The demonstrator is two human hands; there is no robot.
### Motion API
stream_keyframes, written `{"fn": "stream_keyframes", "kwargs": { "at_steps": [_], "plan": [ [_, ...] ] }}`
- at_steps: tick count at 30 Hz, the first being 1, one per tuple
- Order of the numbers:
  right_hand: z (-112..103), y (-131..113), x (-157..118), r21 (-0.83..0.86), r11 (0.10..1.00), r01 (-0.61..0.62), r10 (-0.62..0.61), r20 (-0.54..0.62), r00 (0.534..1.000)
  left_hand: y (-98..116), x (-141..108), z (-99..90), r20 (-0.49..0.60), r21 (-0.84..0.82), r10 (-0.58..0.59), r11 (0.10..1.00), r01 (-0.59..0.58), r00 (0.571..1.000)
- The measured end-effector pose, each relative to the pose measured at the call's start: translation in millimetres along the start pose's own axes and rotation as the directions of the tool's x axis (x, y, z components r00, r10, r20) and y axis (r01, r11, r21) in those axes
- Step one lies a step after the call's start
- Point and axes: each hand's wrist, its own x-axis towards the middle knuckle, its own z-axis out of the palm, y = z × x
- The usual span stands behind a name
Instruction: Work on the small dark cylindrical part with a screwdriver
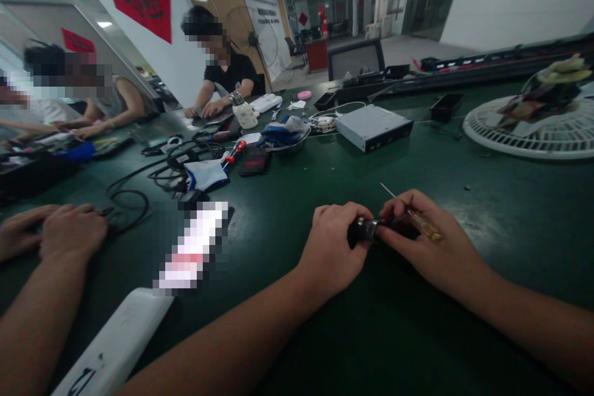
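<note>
- Left hand point(334, 247) is curled closed around a dark cylindrical piece point(368, 229), just above the green counter point(260, 229);
- Right hand point(436, 250) is partly closed, screwdriver point(423, 224) tucked in its fingers, thumb at the piece's shiny end;
- The screwdriver's tip points away, touching nothing;
- Work seems partway, the piece being in hand; whether any part is loosened or fastened, I cannot tell.

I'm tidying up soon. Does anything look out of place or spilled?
A messy yellow-and-brown heap, possibly scraps, sits on the white slatted rack at right, odd on a worktable. Black cables lie tangled left of centre. No spill shows.
</note>
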Motion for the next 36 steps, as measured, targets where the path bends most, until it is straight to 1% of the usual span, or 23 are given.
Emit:
{"fn": "stream_keyframes", "kwargs": {
  "at_steps": [3, 5, 7, 9, 12, 14, 16, 20, 25, 29, 32, 34, 36],
  "plan": [
    [0, -3, -1, -0.001, 1.0, -0.005, 0.004, -0.037, 0.999, 1, -1, 0.7, -0.059, 0.004, -0.043, 0.999, 0.044, 0.997],
    [-2, -6, -2, 0.004, 1.0, 0.007, -0.006, -0.083, 0.997, 0, -1, 0.9, -0.111, 0.003, -0.103, 0.995, 0.104, 0.988],
    [-4, -8, -5, 0.026, 0.998, 0.053, -0.05, -0.118, 0.992, -1, -1, 0.9, -0.158, -0.013, -0.178, 0.984, 0.178, 0.971],
    [-7, -9, -7, 0.054, 0.99, 0.129, -0.121, -0.13, 0.984, -2, 0, 0.9, -0.183, -0.044, -0.241, 0.971, 0.237, 0.953],
    [-11, -12, -10, 0.048, 0.976, 0.21, -0.206, -0.082, 0.975, -4, 1, 1.3, -0.183, -0.079, -0.274, 0.961, 0.264, 0.944],
    [-12, -15, -11, 0.041, 0.969, 0.242, -0.241, -0.023, 0.97, -5, 1, 1.8, -0.178, -0.074, -0.26, 0.965, 0.25, 0.949],
    [-11, -16, -10, 0.049, 0.963, 0.265, -0.266, 0.01, 0.964, -5, 1, 2.1, -0.173, -0.049, -0.218, 0.976, 0.213, 0.961],
    [-9, -16, -8, 0.05, 0.967, 0.249, -0.251, 0.036, 0.967, -3, 1, 1.4, -0.161, -0.007, -0.142, 0.99, 0.143, 0.977],
    [-10, -16, -8, 0.02, 0.979, 0.203, -0.204, 0.052, 0.978, -2, 1, -0.5, -0.164, -0.009, -0.143, 0.99, 0.143, 0.976],
    [-10, -15, -8, 0.077, 0.967, 0.242, -0.249, 0.116, 0.961, -4, 2, 0.5, -0.15, -0.029, -0.138, 0.99, 0.136, 0.979],
    [-8, -14, -7, 0.052, 0.964, 0.262, -0.265, 0.059, 0.963, -6, 1, 2.3, -0.162, -0.03, -0.131, 0.991, 0.127, 0.978],
    [-7, -12, -7, 0.006, 0.972, 0.235, -0.235, 0.015, 0.972, -6, 1, 2.7, -0.167, -0.028, -0.126, 0.992, 0.123, 0.978],
    [-7, -11, -7, -0.023, 0.978, 0.206, -0.206, -0.002, 0.979, -6, 1, 2.4, -0.167, -0.027, -0.119, 0.993, 0.116, 0.979]
  ]
}}
